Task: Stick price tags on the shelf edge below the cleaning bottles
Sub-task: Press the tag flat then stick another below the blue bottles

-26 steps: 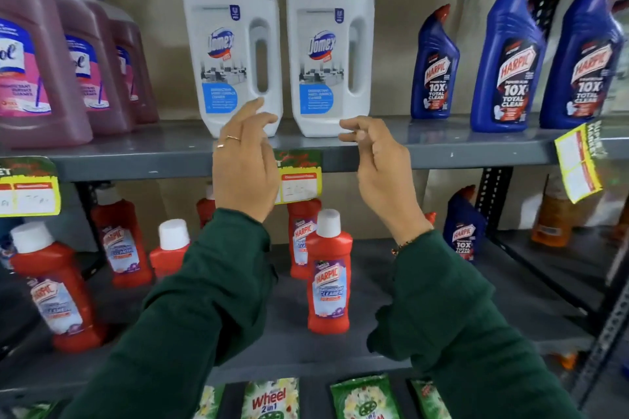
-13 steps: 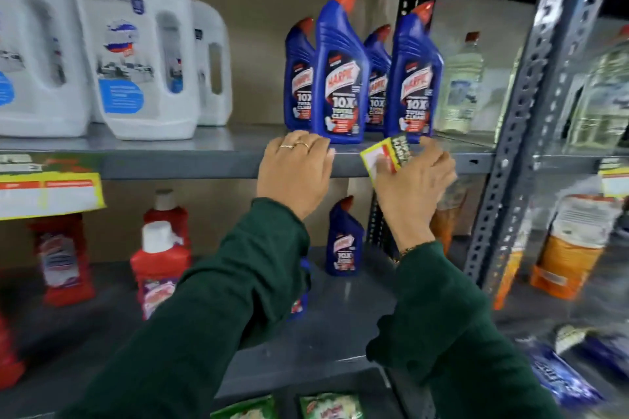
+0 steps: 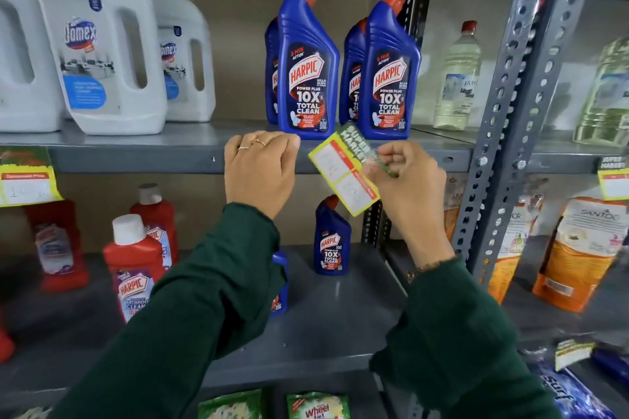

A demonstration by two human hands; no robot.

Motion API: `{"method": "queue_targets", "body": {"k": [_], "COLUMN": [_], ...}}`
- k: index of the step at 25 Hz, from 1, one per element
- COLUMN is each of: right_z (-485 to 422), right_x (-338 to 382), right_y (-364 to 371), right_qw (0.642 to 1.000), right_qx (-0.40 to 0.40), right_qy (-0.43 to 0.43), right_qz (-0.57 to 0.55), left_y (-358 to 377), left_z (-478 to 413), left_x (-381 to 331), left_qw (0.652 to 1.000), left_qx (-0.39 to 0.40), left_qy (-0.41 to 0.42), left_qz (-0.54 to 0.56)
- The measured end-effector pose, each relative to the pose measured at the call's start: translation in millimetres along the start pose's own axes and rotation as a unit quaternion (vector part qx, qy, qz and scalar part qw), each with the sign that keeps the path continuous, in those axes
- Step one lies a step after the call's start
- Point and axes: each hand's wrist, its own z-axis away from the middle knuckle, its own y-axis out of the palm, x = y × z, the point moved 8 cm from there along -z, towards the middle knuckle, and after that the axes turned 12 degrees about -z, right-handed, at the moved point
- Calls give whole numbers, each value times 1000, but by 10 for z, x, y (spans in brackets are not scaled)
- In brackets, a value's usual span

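A yellow, red and green price tag (image 3: 342, 175) hangs tilted in front of the grey shelf edge (image 3: 143, 160), just below the blue Harpic bottles (image 3: 306, 75). My right hand (image 3: 406, 180) pinches the tag's green top end, where a strip of clear tape shows. My left hand (image 3: 260, 168) rests curled on the shelf edge to the tag's left, fingers closed, holding nothing that I can see. Another price tag (image 3: 25, 182) is stuck on the edge at far left, under the white Domex bottles (image 3: 98, 44).
A perforated grey upright (image 3: 517, 105) stands just right of my right hand. Beyond it are clear bottles (image 3: 457, 78), orange pouches (image 3: 575, 248) and a further tag (image 3: 614, 177). Red Harpic bottles (image 3: 136, 262) and a small blue one (image 3: 332, 238) stand on the shelf below.
The view has swung right from the Domex bottles to the Harpic bottles. My right hand has taken hold of the hanging tag and my left hand has settled on the shelf edge.
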Motion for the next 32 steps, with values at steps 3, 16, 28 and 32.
{"method": "queue_targets", "body": {"k": [3,16,28,32], "right_z": [44,-43,-53,-101], "right_x": [114,-25,-42,12], "right_y": [105,100,208,219], "right_qw": [994,985,988,988], "right_qx": [94,55,2,-17], "right_qy": [-58,-164,-148,-151], "right_qz": [-7,31,45,29], "left_y": [-34,113,118,111], "left_z": [-119,-20,-10,-66], "left_x": [-237,-329,-288,-228], "left_qw": [979,984,987,984], "left_qx": [92,157,122,116], "left_qy": [19,14,-44,-75], "left_qz": [179,80,93,110]}}
